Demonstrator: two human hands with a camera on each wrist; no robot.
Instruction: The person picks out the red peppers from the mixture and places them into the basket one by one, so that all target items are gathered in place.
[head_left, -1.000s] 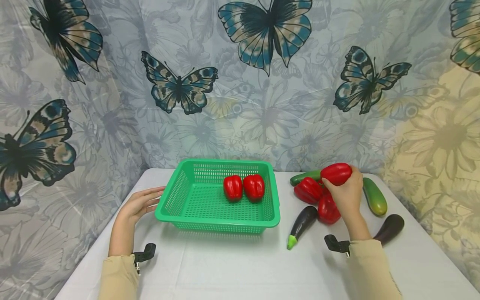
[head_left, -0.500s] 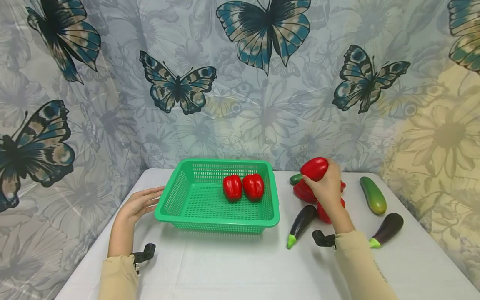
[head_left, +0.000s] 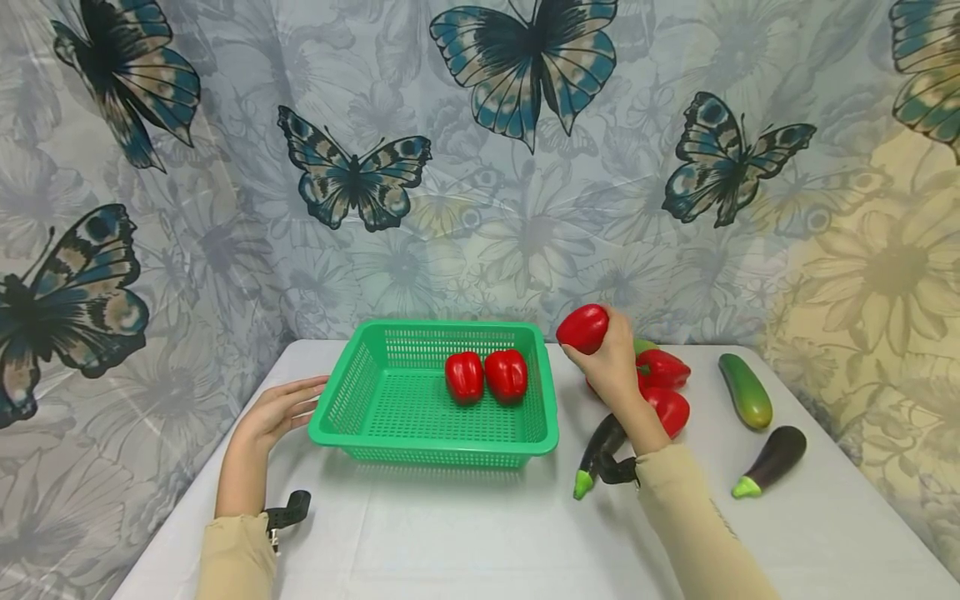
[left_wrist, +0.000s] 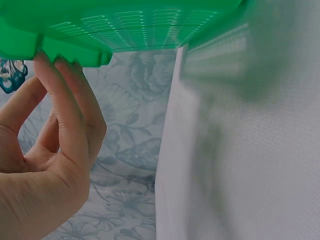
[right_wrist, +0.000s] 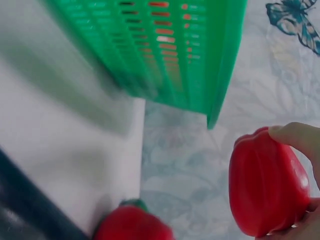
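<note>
Held up just right of the green basket (head_left: 435, 446) is a red bell pepper (head_left: 582, 328), gripped by my right hand (head_left: 611, 358) between thumb and fingers. The right wrist view shows that bell pepper (right_wrist: 267, 185) level with the basket's rim (right_wrist: 227, 65). Inside the basket, on its right side, lie two red bell peppers (head_left: 465, 377) side by side. My left hand (head_left: 281, 410) is at the basket's left side, its fingers extended. In the left wrist view the fingertips (left_wrist: 42, 57) touch the underside of the basket's rim (left_wrist: 75, 52).
On the white table (head_left: 450, 533), several red bell peppers (head_left: 667, 408) lie right of the basket, partly behind my right arm. A dark eggplant (head_left: 600, 446) lies before them. Farther right are a green cucumber-like vegetable (head_left: 746, 392) and another eggplant (head_left: 776, 458). A butterfly-patterned cloth (head_left: 480, 250) hangs behind.
My right hand has carried the red bell pepper leftward from the vegetables toward the basket, slightly higher. The pepper pile and right eggplant show more. My left hand has stayed in place.
</note>
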